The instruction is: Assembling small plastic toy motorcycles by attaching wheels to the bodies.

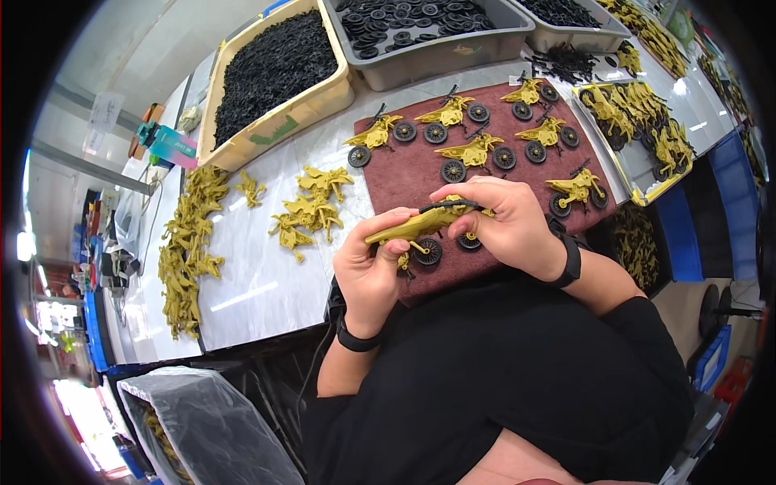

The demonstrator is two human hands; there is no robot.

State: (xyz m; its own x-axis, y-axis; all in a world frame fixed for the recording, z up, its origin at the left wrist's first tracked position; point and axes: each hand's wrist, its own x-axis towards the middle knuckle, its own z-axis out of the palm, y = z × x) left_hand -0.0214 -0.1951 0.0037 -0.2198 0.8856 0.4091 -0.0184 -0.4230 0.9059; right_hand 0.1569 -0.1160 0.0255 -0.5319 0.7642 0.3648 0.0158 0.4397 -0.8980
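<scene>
Above the near edge of a dark red cloth mat (396, 174), both my hands are closed on a yellow toy motorcycle body (416, 225). My left hand (361, 267) pinches one end between thumb and fingers. At the other end, the fingers of my right hand (517, 226) wrap over the top, next to a slim black part on the body. Below the body show a black spoked wheel (427, 251) and part of another; whether these belong to the held toy, I cannot tell. Several yellow toy motorcycles with black wheels, such as a middle one (473, 151), lie across the mat.
Loose yellow bodies lie in a small group (311, 206) and a long heap (192, 250) on the left. Behind stand a cream bin (279, 133) of small black parts and a grey bin (453, 61) of wheels. A yellow tray (643, 198) of motorcycles sits right; a teal-pink bottle (168, 144) stands left.
</scene>
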